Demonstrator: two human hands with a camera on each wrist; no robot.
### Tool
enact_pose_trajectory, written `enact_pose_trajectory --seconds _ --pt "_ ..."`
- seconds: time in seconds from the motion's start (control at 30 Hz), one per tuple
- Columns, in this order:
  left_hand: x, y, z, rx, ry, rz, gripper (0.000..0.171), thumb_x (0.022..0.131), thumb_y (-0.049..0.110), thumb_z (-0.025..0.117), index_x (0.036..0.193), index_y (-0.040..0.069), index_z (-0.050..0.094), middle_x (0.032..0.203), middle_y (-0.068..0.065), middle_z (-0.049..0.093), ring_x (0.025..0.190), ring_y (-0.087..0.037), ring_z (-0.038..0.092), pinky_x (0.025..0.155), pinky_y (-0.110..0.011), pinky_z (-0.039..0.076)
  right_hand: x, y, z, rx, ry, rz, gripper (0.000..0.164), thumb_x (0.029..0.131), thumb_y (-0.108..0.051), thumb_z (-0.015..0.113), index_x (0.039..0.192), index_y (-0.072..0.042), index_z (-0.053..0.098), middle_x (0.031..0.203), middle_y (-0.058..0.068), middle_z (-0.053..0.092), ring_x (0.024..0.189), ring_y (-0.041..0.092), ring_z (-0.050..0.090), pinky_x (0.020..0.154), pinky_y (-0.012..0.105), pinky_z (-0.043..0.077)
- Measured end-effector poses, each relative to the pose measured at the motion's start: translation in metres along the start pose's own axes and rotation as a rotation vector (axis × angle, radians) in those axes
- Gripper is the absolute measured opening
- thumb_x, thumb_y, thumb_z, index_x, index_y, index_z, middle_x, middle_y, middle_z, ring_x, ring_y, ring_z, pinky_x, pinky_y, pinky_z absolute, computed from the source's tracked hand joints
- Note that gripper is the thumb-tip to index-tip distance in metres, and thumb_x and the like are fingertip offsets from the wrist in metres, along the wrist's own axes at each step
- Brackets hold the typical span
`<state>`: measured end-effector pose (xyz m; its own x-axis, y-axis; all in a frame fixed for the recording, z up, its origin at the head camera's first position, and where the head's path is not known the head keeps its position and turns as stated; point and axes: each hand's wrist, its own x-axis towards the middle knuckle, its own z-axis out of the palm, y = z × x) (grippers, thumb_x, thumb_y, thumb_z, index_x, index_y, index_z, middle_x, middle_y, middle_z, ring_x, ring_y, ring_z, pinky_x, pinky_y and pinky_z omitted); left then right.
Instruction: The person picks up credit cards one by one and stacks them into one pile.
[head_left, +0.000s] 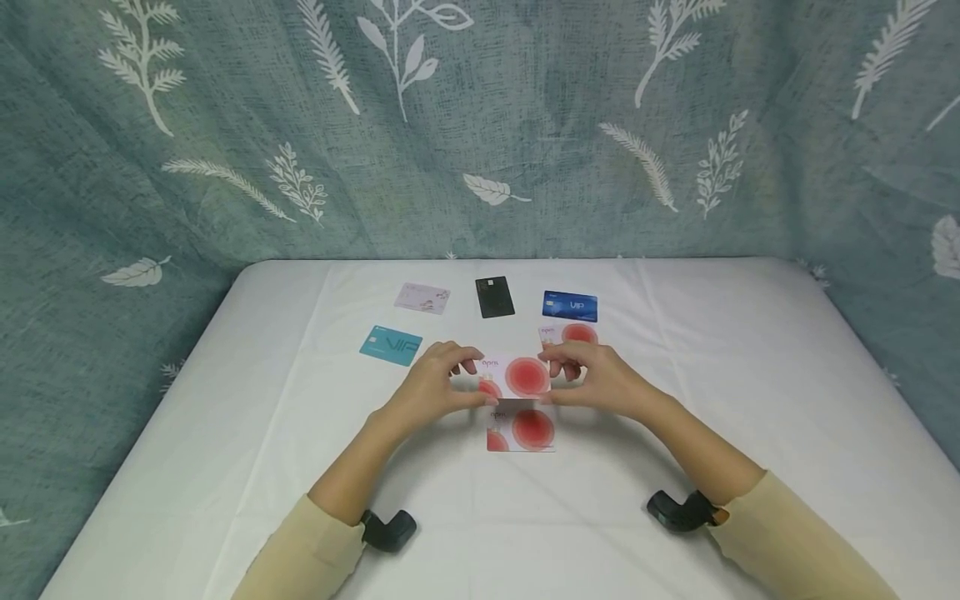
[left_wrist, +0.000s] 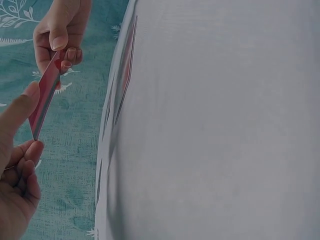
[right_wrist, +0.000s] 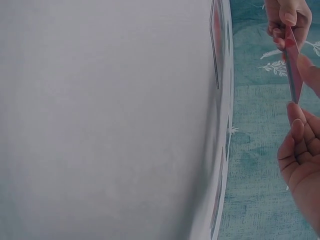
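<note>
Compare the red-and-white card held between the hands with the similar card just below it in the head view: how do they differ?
The held card is raised off the white table, while the lower card lies on it. The left hand and right hand pinch the held card at its sides; neither touches the lower card. Both show a large red circle on white.

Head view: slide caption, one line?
Left hand and right hand hold up a red-printed card; a similar card lies nearer on the white table.
</note>
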<state>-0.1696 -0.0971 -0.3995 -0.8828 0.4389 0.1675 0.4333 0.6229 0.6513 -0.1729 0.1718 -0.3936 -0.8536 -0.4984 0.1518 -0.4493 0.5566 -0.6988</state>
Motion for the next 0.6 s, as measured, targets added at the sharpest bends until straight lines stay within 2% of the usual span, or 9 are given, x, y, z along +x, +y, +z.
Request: enact_pose_trajectory --seconds 0.27,0.43,0.6 --pt "-0.005 0.003 0.001 -0.023 0.024 0.04 0.054 0.069 0.03 0.085 0.115 0.009 0.064 0.092 0.001 0.059 0.09 -0.017 0.05 0.075 -0.029 0.046 -0.008 0.0 0.0 -0.004 0.035 -0.063 0.046 0.069 -0.012 0.083 0.111 -0.004 0.066 0.084 0.008 0.062 0.073 0.015 0.05 0.063 0.029 0.047" --pt "-0.009 0.004 0.002 -0.027 0.033 0.043 0.057 0.068 0.031 0.085 0.115 0.008 0.064 0.09 0.006 0.057 0.089 -0.015 0.05 0.075 -0.028 0.046 -0.011 -0.002 0.001 -0.004 0.045 -0.1 0.045 0.069 -0.011 0.083 0.11 -0.003 0.066 0.083 0.008 0.061 0.073 0.014 0.05 0.063 0.03 0.046" --pt "-0.013 0.005 0.003 -0.038 0.028 0.036 0.055 0.068 0.031 0.085 0.114 0.009 0.064 0.091 0.002 0.059 0.09 -0.017 0.051 0.075 -0.028 0.047 -0.016 -0.004 0.002 -0.012 0.049 -0.104 0.045 0.069 -0.014 0.084 0.109 -0.007 0.067 0.082 0.006 0.061 0.072 0.011 0.049 0.061 0.027 0.046"
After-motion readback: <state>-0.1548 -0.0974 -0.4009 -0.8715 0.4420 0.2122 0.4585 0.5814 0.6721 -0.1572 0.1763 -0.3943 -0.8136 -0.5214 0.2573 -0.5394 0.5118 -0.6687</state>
